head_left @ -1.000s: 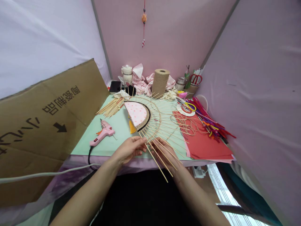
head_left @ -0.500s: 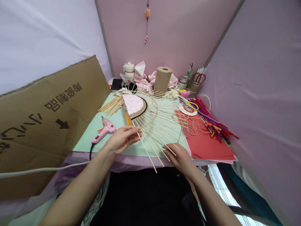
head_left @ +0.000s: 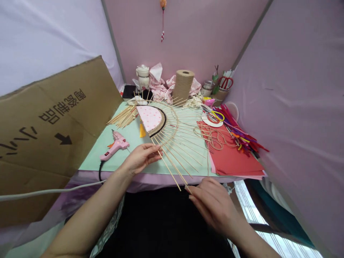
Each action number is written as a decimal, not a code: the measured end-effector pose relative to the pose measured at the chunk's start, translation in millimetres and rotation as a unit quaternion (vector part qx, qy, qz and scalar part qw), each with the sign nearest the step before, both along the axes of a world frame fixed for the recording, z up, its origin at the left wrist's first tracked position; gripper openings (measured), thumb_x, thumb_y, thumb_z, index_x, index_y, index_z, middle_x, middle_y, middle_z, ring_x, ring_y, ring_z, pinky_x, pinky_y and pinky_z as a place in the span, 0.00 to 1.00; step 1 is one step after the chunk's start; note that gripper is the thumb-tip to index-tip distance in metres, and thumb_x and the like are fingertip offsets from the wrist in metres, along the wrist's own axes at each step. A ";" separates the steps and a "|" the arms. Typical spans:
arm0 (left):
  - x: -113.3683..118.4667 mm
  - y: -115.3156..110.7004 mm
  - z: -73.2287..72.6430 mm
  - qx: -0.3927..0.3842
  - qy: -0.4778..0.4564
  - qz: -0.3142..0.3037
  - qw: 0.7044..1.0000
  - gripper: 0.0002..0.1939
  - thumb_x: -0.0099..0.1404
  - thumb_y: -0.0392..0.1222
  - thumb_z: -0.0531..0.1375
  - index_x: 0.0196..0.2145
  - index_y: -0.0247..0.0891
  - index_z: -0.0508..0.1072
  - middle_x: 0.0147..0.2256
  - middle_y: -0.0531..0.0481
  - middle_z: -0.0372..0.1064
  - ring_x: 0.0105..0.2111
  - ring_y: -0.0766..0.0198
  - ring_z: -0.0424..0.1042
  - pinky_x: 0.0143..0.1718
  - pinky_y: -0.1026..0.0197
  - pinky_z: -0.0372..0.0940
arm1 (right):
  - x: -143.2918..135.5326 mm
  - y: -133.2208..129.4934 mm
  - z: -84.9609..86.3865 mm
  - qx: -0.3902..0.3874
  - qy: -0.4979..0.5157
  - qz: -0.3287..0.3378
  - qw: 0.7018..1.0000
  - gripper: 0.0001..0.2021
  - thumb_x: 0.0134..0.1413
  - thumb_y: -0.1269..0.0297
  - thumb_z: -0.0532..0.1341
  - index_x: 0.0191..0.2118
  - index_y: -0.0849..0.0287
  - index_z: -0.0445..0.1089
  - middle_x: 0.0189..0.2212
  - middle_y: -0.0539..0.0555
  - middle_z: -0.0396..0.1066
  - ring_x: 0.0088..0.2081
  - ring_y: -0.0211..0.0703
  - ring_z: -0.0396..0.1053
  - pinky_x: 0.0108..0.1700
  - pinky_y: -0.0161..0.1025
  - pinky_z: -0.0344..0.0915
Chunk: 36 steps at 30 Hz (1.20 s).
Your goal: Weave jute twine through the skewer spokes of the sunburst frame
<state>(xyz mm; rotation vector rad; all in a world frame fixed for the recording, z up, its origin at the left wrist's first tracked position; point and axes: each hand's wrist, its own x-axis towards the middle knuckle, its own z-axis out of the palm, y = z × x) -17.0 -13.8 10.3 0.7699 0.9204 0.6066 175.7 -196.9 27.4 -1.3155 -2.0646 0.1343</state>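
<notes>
A half-round fan-like piece [head_left: 151,118] with pink dotted fabric, a black and tan border and thin wooden sticks radiating outward lies over the green mat [head_left: 107,163]. A twine arc crosses the sticks. My left hand [head_left: 143,157] pinches the base of the lowest sticks, below the fabric. Near the table's front edge, my right hand [head_left: 212,200] is closed, thumb and fingertips on the outer end of a stick. A yellow tassel [head_left: 142,129] hangs at the fabric's left edge.
A pink glue gun [head_left: 115,145] lies left, beside a cardboard sheet [head_left: 53,136]. Loose sticks [head_left: 123,116] lie behind it. A twine cone [head_left: 183,86] stands at the back. Red sheets [head_left: 233,157], scissors [head_left: 217,114] and pipe cleaners [head_left: 242,138] are on the right.
My right hand has moved down toward me, from among the sticks to the end of one stick. My left hand keeps its pinch. The view has shifted slightly.
</notes>
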 end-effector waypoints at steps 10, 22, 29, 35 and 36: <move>-1.3 -1.4 -0.6 -0.019 -0.009 0.010 1.000 0.06 0.60 0.33 0.61 0.26 0.29 0.75 0.25 0.46 0.74 0.23 0.71 0.73 0.25 0.74 0.70 | 0.7 -4.9 -30.0 -0.105 0.095 -0.107 0.984 0.07 0.59 0.66 0.54 0.31 0.55 0.67 0.24 0.52 0.69 0.26 0.41 0.65 0.32 0.39 0.60; 1.7 -3.6 2.3 -0.073 -0.040 0.019 0.996 0.05 0.61 0.31 0.60 0.28 0.30 0.75 0.25 0.46 0.74 0.22 0.70 0.73 0.24 0.74 0.70 | 25.9 38.6 -59.6 -0.162 0.143 -0.290 0.932 0.14 0.58 0.56 0.53 0.25 0.57 0.66 0.19 0.48 0.63 0.23 0.38 0.60 0.28 0.35 0.56; 4.4 -7.7 7.1 -0.047 -0.052 0.010 0.997 0.06 0.61 0.32 0.60 0.27 0.30 0.75 0.25 0.47 0.74 0.24 0.71 0.73 0.27 0.74 0.70 | 31.5 53.8 -59.0 -0.197 0.084 -0.307 0.927 0.16 0.57 0.57 0.52 0.22 0.57 0.66 0.18 0.49 0.64 0.21 0.37 0.55 0.26 0.35 0.49; 6.4 -9.9 10.5 -0.033 -0.077 -0.015 0.996 0.04 0.60 0.31 0.61 0.29 0.30 0.75 0.26 0.46 0.74 0.24 0.70 0.74 0.28 0.73 0.71 | 26.7 67.4 -59.7 -0.158 0.038 -0.314 0.935 0.16 0.59 0.60 0.50 0.25 0.57 0.68 0.22 0.52 0.68 0.24 0.39 0.60 0.28 0.36 0.52; 6.2 -9.8 10.8 -0.032 -0.080 -0.014 0.996 0.04 0.61 0.31 0.60 0.29 0.30 0.75 0.26 0.46 0.74 0.24 0.70 0.74 0.27 0.73 0.71 | 26.8 69.7 -60.3 -0.159 0.038 -0.298 0.941 0.16 0.59 0.60 0.49 0.26 0.56 0.69 0.23 0.53 0.69 0.25 0.40 0.62 0.30 0.36 0.54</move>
